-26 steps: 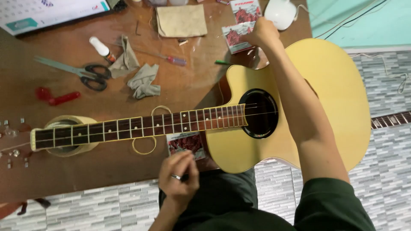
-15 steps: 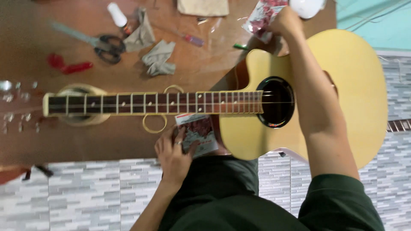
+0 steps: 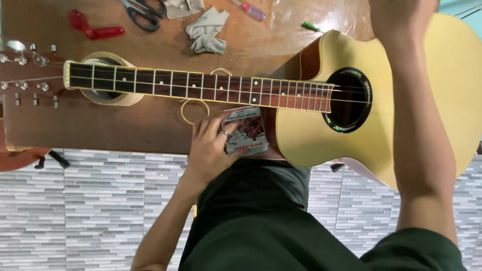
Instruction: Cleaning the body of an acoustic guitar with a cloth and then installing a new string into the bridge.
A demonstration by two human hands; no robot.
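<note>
The left hand (image 3: 213, 145) has moved up onto the small square packet (image 3: 244, 130) at the table's (image 3: 125, 125) near edge, mid-frame, and now grips it — fingers closed on its left side. The packet is white with a red-and-dark print, just below the guitar (image 3: 301, 130) neck. The right hand (image 3: 401, 20) has reached beyond the guitar body, top right — cut off, its grip cannot be told. Scissors (image 3: 143, 10) and cloth (image 3: 206, 32) lie upper left.
</note>
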